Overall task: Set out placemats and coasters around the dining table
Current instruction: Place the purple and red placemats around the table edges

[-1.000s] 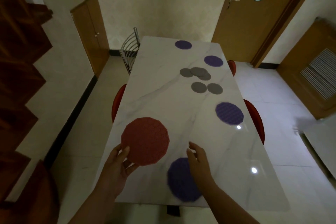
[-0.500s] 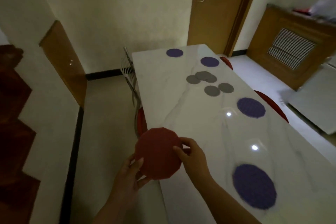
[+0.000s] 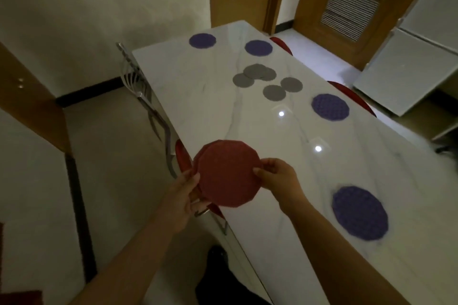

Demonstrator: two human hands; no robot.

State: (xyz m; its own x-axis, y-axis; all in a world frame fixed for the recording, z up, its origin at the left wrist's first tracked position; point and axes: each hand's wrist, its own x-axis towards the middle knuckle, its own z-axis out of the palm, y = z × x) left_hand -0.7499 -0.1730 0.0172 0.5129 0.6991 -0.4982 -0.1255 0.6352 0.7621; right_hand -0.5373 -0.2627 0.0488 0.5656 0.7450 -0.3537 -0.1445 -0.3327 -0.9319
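Red placemats (image 3: 228,173) over tabletop (image 3: 247,126) edge.
Left hand (image 3: 182,193) and right hand (image 3: 277,176) pinch opposite rims; mats look light, thin, floppy; likely two stacked, could slip apart.

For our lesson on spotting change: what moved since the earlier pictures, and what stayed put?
The right hand, free a second ago, now pinches the red placemats that the left hand holds; they moved from over the table to its left edge. Purple placemats and grey coasters stayed put.
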